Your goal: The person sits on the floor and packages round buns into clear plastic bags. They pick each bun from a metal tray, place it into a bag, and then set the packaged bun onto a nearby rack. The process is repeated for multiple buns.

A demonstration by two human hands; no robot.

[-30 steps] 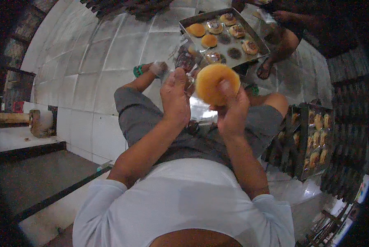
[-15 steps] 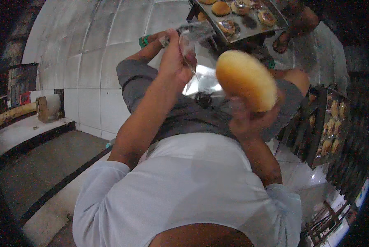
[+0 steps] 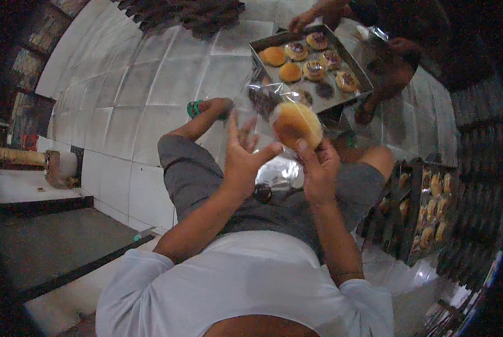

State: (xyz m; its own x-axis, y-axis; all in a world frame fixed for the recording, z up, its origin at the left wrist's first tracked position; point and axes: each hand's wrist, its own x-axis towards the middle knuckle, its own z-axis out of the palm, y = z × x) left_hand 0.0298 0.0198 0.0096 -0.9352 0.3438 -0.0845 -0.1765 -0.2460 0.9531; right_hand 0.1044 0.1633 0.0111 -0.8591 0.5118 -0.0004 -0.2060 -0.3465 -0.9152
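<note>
My right hand (image 3: 320, 171) pinches a golden-brown bun (image 3: 297, 124) between thumb and fingers in front of me. A clear plastic bag (image 3: 267, 90) covers the bun's far end and extends beyond it. To the left of the bun, my left hand (image 3: 243, 160) has its fingers and thumb spread, with nothing visibly gripped. Whether its fingertips touch the bag is unclear. Between my thighs lies a shiny stack of clear bags (image 3: 279, 172), with a small dark round object (image 3: 262, 192) at its near edge.
Ahead stands a metal tray (image 3: 341, 104) with several topped and plain buns. Another person's hand (image 3: 303, 21) is at its far edge. Trays of wrapped breads (image 3: 431, 208) stand at my right. On the left, a white ledge (image 3: 24, 185) holds a cylindrical object (image 3: 61, 167).
My right hand has brought the bun leftward and away from me, into the bag. My left hand has come nearer and its fingers have spread. The view has tilted, showing more of the tray.
</note>
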